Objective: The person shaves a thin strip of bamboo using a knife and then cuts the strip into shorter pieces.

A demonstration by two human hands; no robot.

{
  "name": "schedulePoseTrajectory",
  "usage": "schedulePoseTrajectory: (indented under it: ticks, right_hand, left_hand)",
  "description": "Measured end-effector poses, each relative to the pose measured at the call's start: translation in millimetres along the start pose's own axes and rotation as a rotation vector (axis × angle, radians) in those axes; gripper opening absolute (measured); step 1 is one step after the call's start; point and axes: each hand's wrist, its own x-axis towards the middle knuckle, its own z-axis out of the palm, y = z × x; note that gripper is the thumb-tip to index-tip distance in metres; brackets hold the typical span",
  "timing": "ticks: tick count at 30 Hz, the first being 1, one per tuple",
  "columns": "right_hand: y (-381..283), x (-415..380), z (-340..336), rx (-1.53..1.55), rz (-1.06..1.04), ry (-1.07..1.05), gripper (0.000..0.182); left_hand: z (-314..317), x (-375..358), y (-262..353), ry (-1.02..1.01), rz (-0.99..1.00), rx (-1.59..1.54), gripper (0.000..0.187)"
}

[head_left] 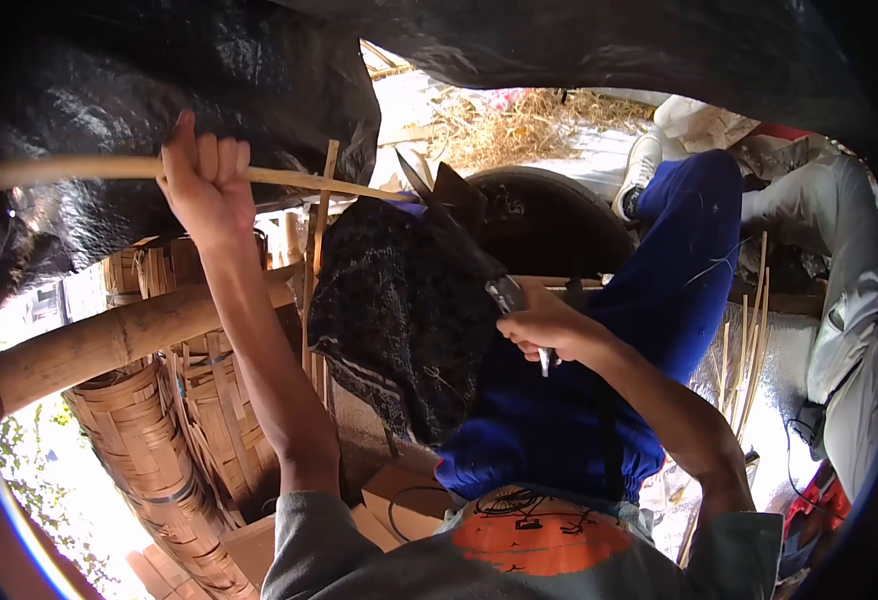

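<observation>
A long pale strip (pixel 299 180), looking like split bamboo, runs from the left edge to the middle of the view. My left hand (pixel 209 185) is closed round it at the upper left. In my right hand (pixel 544 325), right of centre, is the handle of a large dark-bladed knife (pixel 449 225). The blade slants up and left, its tip close to the strip's right end; whether they touch I cannot tell. A dark patterned cloth (pixel 399 320) lies over my leg, below the strip and left of the knife.
Woven baskets (pixel 139 440) stand at the lower left under a thick bamboo pole (pixel 129 340). Black sheeting (pixel 579 40) hangs overhead. A round dark tub (pixel 549 225) lies beyond the knife. Another person's grey-trousered leg (pixel 844 290) is at the right, near thin upright sticks (pixel 749 350).
</observation>
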Motion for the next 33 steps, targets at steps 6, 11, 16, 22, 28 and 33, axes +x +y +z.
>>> schedulePoseTrajectory:
  ticks: [6,11,16,22,28,33]
  right_hand:
    - [-35.4,-36.1,-7.9,-0.054,-0.146,0.048,0.015]
    - [-37.5,-48.0,-2.3,0.007,-0.179,0.046,0.013]
    - [-25.8,-43.4,7.3,-0.135,-0.225,0.030,0.011]
    - [-55.3,-70.7,37.6,-0.365,-0.545,0.142,0.028]
    - [-20.7,-29.8,49.7,-0.053,-0.249,-0.058,0.021]
    - [-45.2,-41.8,45.1,-0.228,-0.265,0.047,0.028]
  left_hand:
    - [11.3,-7.1,6.0,-0.113,0.090,-0.138,0.043]
    - [-0.7,2.2,3.7,-0.254,0.096,-0.138,0.045]
    - [19.8,2.5,-5.7,0.166,0.286,0.136,0.045]
    - [36.3,-0.8,-11.3,0.528,0.387,0.200,0.045]
    - [38.1,-9.7,-10.8,0.463,0.384,0.242,0.041]
    - [13.6,-8.6,-8.5,0.458,0.424,0.252,0.042]
